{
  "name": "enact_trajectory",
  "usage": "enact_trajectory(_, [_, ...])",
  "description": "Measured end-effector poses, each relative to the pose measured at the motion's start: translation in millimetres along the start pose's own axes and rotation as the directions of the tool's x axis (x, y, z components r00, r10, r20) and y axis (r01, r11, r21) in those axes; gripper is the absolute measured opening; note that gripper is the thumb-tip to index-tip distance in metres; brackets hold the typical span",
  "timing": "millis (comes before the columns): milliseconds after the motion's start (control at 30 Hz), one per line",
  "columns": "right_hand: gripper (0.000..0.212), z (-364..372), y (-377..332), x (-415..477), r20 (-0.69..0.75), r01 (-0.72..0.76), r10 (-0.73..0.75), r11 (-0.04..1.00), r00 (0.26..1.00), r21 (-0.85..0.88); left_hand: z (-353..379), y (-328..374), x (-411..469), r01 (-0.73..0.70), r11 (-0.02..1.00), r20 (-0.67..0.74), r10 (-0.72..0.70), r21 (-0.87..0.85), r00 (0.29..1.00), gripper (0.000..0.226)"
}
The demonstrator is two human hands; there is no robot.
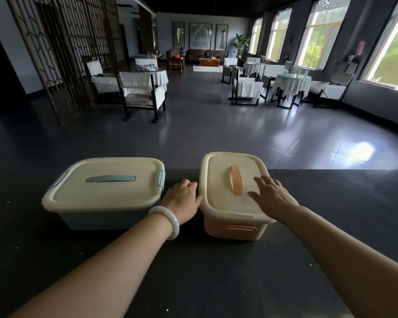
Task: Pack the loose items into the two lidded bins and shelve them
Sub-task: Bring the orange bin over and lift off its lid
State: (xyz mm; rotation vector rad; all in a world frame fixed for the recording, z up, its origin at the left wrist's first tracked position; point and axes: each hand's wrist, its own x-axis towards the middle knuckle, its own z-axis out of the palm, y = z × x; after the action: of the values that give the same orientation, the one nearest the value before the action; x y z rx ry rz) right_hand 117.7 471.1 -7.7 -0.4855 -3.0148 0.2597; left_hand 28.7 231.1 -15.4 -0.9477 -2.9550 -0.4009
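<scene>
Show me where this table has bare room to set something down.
Widest bare stretch: the table right of the orange bin. Also bare: the near strip between the forearms, and the part left of the blue bin. Crowded: the gap between the bins, filled by the left hand; the right hand rests on the orange bin.

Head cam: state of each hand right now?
Left hand: fingers curled at the left rim of the orange bin; grip cannot be told.
Right hand: open, fingers spread flat on its lid.
</scene>
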Motion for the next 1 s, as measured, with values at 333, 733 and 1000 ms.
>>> enact_trajectory(333, [0.084,29,27,61,0.063,-0.154,0.145,0.97,0.987,0.19,25,19,72,0.228,0.971,0.104,-0.22,-0.067,0.97,0.076])
enact_trajectory(733, [0.04,39,27,51,0.036,-0.415,0.443,0.806,0.896,0.422,41,12,54,0.33,0.855,0.179,-0.28,-0.401,0.943,0.06])
enact_trajectory(1000, [0.022,40,1,-33,0.129,-0.436,0.437,0.738,0.89,0.514,36,17,-60,0.414,0.717,0.185,-0.379,-0.561,0.907,0.055])
